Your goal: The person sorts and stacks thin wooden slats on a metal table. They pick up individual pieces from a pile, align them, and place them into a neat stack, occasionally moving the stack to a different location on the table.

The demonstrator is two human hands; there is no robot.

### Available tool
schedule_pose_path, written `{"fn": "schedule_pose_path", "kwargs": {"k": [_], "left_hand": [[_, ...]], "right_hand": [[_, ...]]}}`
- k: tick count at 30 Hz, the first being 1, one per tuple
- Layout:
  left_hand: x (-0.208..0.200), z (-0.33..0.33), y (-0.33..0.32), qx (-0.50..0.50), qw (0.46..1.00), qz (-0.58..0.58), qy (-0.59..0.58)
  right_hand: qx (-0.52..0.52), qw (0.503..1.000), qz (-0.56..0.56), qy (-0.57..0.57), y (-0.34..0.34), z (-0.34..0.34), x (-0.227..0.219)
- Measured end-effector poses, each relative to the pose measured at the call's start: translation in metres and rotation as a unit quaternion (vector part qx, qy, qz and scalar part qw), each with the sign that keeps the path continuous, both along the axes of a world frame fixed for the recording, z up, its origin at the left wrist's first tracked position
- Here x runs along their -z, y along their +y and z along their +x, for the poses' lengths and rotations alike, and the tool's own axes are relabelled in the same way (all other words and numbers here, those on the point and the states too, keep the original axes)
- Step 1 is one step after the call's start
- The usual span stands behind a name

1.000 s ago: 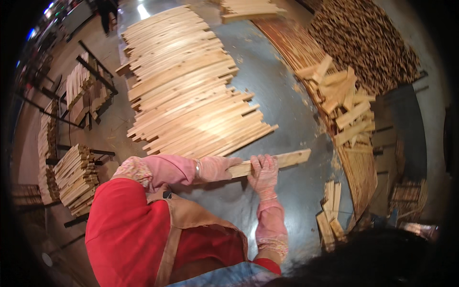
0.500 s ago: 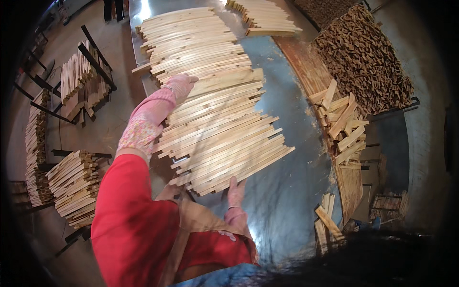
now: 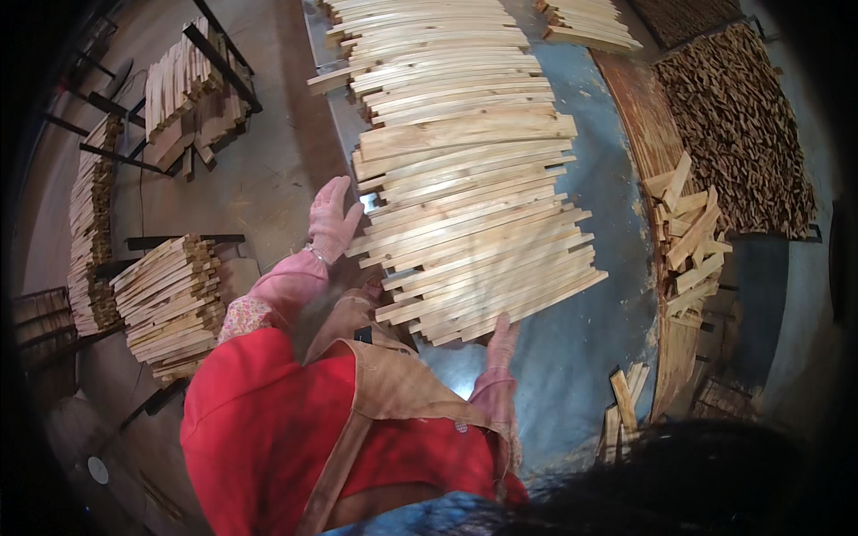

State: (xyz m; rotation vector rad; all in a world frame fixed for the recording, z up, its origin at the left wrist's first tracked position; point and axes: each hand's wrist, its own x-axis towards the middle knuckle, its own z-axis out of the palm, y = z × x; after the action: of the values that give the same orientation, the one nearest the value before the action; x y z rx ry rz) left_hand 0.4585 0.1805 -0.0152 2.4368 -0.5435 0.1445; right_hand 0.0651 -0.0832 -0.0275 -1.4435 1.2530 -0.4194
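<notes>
A long row of pale wooden strips (image 3: 474, 196) lies side by side on a blue-grey metal tabletop (image 3: 572, 357), their ends uneven. One wider board (image 3: 465, 129) lies among them. My left hand (image 3: 332, 219), in a pink glove, is beside the strips' left ends, open with its fingers stretched and thumb apart; it holds nothing. At the near edge of the row is my right hand (image 3: 502, 344), also pink-gloved. Its fingers point forward against the nearest strip's right part, and it looks open, though it shows only in part.
Short wood offcuts (image 3: 693, 237) are heaped on a brown wooden ledge (image 3: 639, 134) to the right. Behind them lies a big mass of small wood pieces (image 3: 742, 125). Stacked strips (image 3: 174, 304) stand on black metal racks (image 3: 223, 67) at left. More strips (image 3: 590, 22) lie at the far right.
My left hand has come back from the wider board to the strips' left ends, and its fingers have spread. My right hand stays at the near edge. The whole view has shifted.
</notes>
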Motion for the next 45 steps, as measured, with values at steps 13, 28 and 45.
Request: {"fn": "schedule_pose_path", "kwargs": {"k": [13,28,45], "left_hand": [[-0.014,0.002,-0.042,-0.112,0.900,-0.215,0.362],[-0.011,-0.025,-0.121,0.300,0.935,0.072,0.177],[0.004,-0.010,-0.272,0.277,0.634,-0.219,0.688]], "right_hand": [[0.018,0.999,-0.030,-0.030,-0.010,-0.008,0.023],[0.053,0.973,-0.106,0.197,-0.112,-0.093,-0.005],[0.203,0.849,0.272,-0.404,-0.179,-0.065,0.023]]}}
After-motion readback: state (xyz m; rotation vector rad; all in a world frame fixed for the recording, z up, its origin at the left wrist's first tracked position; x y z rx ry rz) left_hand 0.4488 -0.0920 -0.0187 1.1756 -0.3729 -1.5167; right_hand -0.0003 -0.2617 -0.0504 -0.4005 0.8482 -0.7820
